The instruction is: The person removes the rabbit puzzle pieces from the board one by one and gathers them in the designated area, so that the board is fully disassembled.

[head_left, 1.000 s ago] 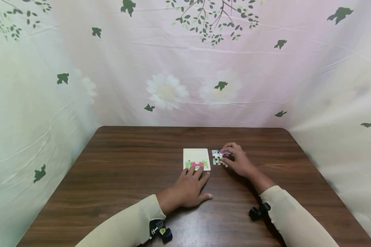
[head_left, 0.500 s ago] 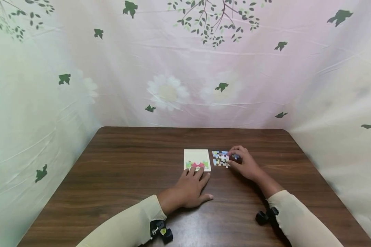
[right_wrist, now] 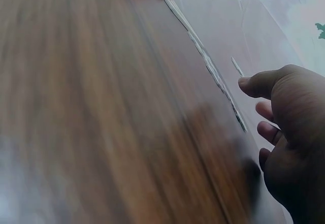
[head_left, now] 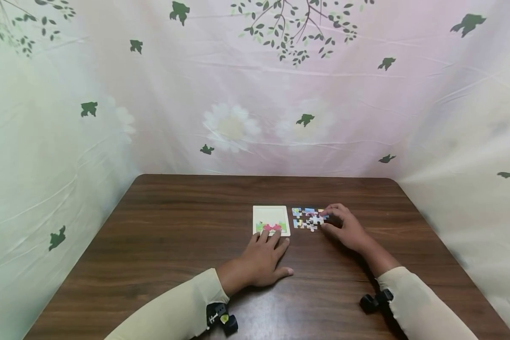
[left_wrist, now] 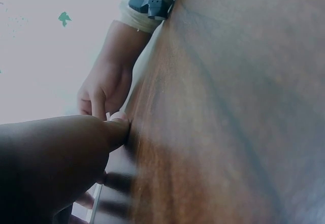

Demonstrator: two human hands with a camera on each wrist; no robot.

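A pale square puzzle board lies on the table, with green and pink-red pieces along its near side. My left hand is spread flat, its fingertips resting on the board's near edge. Just right of the board lies a group of loose jigsaw pieces, mostly blue and white. Over their right end, my right hand pinches a puzzle piece between thumb and fingers. The right wrist view has this puzzle piece edge-on at the thumb tip, raised above the flat ones; its picture is unclear.
Both hands work over a dark brown wood-grain table. A pale cloth with printed leaves and flowers hangs behind it and at both sides. Each sleeve cuff carries a small black camera, such as the right-hand camera.
My right hand has moved to the right across the loose pieces, uncovering more of them, with a piece at its fingertips. My left hand has stayed on the board. The head view has shifted slightly.
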